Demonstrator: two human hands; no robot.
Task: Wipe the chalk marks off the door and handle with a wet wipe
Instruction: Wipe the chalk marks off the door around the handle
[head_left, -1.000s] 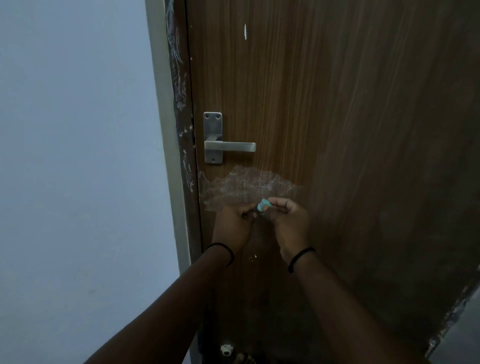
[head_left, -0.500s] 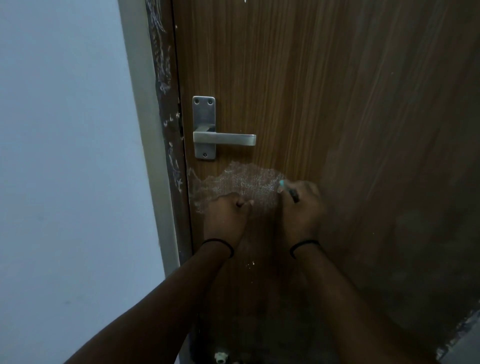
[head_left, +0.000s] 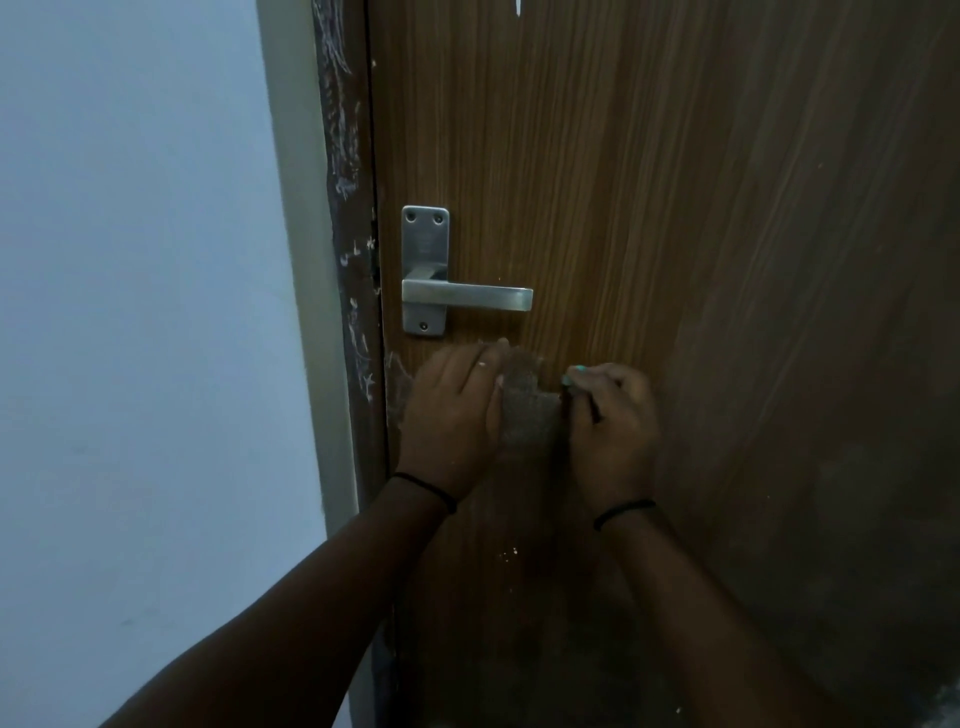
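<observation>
Indoor doorway: wooden door (head_left: 649, 182), painted wall (head_left: 130, 260).

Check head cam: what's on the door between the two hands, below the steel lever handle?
Head view: a whitish chalk smear patch on the brown wooden door spans the gap between left hand and right hand.

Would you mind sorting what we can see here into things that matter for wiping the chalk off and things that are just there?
Part of the job:
door
handle
chalk patch under the handle
left hand
right hand, holding a small teal item, too small to identify

Just there:
wall
scribbled door frame
black wristbands
</observation>
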